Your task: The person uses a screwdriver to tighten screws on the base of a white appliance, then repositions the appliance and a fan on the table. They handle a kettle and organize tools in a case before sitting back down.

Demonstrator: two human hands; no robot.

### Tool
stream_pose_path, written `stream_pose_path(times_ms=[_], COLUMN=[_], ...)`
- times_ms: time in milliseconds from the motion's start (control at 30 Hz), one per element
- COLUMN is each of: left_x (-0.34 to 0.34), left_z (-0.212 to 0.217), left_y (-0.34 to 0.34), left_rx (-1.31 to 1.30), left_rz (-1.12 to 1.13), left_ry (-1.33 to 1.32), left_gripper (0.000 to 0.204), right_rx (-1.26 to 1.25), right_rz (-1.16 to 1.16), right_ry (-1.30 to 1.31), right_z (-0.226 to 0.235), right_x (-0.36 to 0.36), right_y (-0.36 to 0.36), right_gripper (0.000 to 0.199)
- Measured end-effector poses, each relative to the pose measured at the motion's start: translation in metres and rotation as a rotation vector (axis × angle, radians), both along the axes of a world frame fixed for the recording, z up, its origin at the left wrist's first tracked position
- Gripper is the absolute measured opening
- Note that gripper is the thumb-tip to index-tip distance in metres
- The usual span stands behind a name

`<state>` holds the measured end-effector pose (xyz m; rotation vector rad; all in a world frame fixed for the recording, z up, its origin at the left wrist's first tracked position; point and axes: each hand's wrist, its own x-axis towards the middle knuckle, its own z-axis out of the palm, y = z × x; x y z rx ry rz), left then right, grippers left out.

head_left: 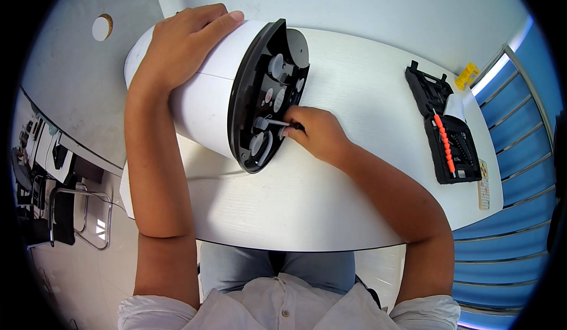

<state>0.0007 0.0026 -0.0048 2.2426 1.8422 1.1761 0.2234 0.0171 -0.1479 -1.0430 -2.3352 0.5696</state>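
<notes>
At the table's [331, 212] far left corner, white appliance [201, 100] on its side, left hand [180, 43] spread flat on top, right hand [316, 132] clamped on a screwdriver [277, 123] at its black base [269, 91], open bit case [446, 132] near the right edge.

White rolled-sleeve shirt, light grey trousers

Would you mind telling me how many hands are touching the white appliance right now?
2. The left hand rests on top of the white appliance lying on the table; the right hand holds a screwdriver against its black base.

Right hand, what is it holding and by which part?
The right hand grips a screwdriver by its handle end, tip at the appliance's black base.
</notes>
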Motion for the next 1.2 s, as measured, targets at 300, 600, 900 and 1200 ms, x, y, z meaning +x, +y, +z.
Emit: stream_pose_path(times_ms=[300,600,900,1200], left_x=[0.002,0.001,0.005,0.001], left_z=[0.002,0.003,0.004,0.003], left_y=[-0.001,-0.001,-0.003,-0.001], left_rx=[-0.005,0.015,0.023,0.018], left_rz=[0.010,-0.013,-0.023,-0.058], left_ry=[0.027,0.010,-0.040,-0.068], left_gripper=[0.047,0.045,0.045,0.041], right_rx=[0.209,-0.116,-0.235,-0.391], right_rz=[-0.004,-0.066,0.072,0.287], right_ry=[-0.093,-0.025,0.124,0.212], right_z=[-0.002,0.001,0.009,0.070], right_x=[-0.002,0.005,0.014,0.052], right_y=[-0.005,0.005,0.002,0.010], right_gripper=[0.022,0.029,0.018,0.024])
